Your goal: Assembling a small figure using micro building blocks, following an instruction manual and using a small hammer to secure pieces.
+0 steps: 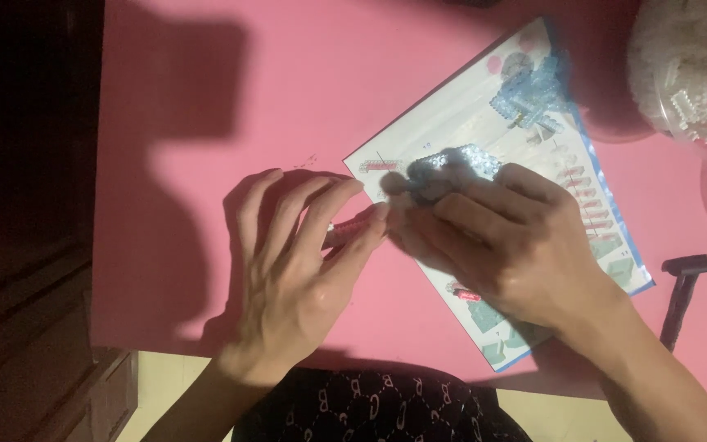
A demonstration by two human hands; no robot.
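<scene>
pink tabletop (206, 98) | dark wooden furniture (18, 245) left | pale floor (165, 385) | hard shadows

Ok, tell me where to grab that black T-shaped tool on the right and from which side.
Grip the black T-shaped tool around the middle of its long, narrow shaft, probably from above with fingers on its two long sides. It lies flat on the pink table, crossbar toward the far side, with bare surface on both sides. The right hand is nearest but is busy on a pale blue brick piece.
</scene>
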